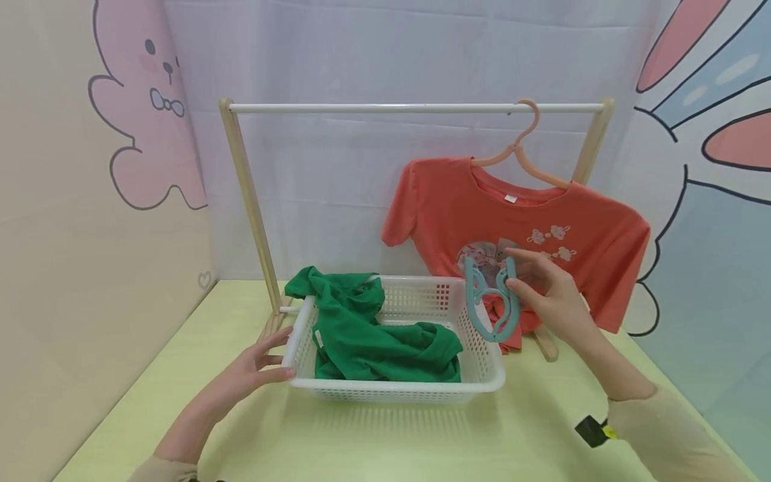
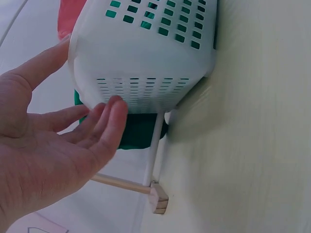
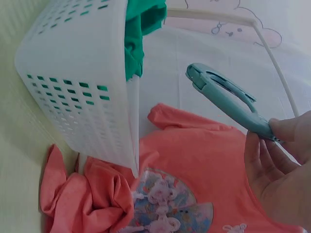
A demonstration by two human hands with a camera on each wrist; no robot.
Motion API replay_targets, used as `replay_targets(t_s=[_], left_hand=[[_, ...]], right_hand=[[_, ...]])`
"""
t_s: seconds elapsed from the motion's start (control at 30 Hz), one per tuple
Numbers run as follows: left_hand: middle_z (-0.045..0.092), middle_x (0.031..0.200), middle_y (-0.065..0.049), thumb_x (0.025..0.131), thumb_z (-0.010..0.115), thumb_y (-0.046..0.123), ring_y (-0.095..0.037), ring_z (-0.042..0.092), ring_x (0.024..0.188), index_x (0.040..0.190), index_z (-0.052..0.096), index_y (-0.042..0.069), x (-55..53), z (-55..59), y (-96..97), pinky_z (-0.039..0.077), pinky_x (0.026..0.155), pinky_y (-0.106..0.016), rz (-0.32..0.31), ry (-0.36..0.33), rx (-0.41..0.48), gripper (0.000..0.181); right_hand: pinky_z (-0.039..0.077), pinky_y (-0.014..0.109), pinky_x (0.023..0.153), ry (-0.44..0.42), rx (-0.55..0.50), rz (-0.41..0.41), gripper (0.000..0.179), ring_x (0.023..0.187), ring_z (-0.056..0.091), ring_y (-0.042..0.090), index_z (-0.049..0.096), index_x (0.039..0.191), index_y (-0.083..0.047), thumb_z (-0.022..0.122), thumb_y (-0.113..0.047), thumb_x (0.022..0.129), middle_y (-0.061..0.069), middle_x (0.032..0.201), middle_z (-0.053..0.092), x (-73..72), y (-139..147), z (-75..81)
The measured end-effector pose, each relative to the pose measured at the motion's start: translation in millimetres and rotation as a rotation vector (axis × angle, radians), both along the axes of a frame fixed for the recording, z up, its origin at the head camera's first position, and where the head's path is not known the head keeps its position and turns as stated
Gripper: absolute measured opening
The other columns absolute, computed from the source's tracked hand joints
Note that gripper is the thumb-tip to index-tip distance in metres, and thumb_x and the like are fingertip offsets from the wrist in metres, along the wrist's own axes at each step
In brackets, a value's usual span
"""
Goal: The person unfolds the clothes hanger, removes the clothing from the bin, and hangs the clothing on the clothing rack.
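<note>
A white plastic basket (image 1: 397,386) stands on the table with a crumpled green garment (image 1: 385,348) inside, part of it draped over the back left rim. My left hand (image 1: 255,365) is at the basket's left end, its fingers spread and the thumb at the rim; the left wrist view shows the fingers loosely bent beside the perforated wall. Above the basket's right end, my right hand (image 1: 551,294) pinches a folded light-blue folding hanger (image 3: 228,99) between thumb and fingers. Behind it, a coral-red T-shirt (image 1: 440,207) hangs on a peach hanger (image 1: 525,150).
A garment rack with a white rail (image 1: 373,108) and wooden posts (image 1: 253,201) stands behind the basket. The shirt's lower part bunches beside the basket's right end. A small black object (image 1: 591,432) is at the right sleeve. Cartoon-printed curtains surround the pale yellow-green table (image 1: 337,448).
</note>
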State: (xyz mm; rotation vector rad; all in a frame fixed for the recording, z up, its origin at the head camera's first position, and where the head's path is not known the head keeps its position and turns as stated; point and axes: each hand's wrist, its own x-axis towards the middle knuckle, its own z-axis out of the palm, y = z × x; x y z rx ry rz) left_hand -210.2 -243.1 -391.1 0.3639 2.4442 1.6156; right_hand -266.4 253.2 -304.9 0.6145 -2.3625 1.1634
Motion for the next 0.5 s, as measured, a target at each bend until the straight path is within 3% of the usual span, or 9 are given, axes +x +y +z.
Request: replay_targets(t_s=[0.17,0.33,0.4,0.5], left_hand=[[0.029,0.157,-0.027,0.088,0.073,0.025,-0.05,0.036,0.139,0.156,0.026,0.008,-0.7,15.2,5.2,0.047,0.103,-0.053,0.043,-0.004,-0.116,0.084],[0.017,0.161,-0.028,0.089,0.073,0.027,-0.055,0.019,0.145,0.155,0.026,0.004,-2.4,32.9,17.2,0.027,0.115,-0.065,0.033,0.09,-0.205,0.084],[0.019,0.162,-0.026,0.091,0.071,0.026,-0.053,0.02,0.146,0.155,0.027,0.004,-5.4,39.2,24.0,0.023,0.117,-0.064,0.012,0.148,-0.2,0.081],[0.031,0.159,-0.021,0.095,0.066,0.026,-0.047,0.032,0.144,0.153,0.033,0.007,-10.3,48.4,37.1,0.035,0.115,-0.058,-0.019,0.226,-0.176,0.07]], right_hand=[[0.059,0.019,0.071,-0.022,-0.077,0.047,0.049,0.093,0.063,-0.008,0.05,0.143,-0.017,0.065,-0.016,0.096,0.014,0.116,0.066,7.5,-17,-3.1],[0.061,0.027,0.066,-0.031,-0.157,0.117,0.049,0.084,0.067,0.003,0.052,0.14,-0.014,0.067,-0.011,0.093,0.007,0.104,0.067,15.9,-37,-5.6],[0.061,0.029,0.064,-0.039,-0.183,0.143,0.049,0.08,0.068,0.006,0.052,0.139,-0.014,0.068,-0.009,0.093,0.005,0.1,0.067,19.2,-45,-6.1],[0.061,0.03,0.065,-0.065,-0.209,0.175,0.05,0.081,0.069,0.008,0.052,0.139,-0.015,0.068,-0.009,0.093,0.006,0.102,0.068,24.1,-54,-7.3]])
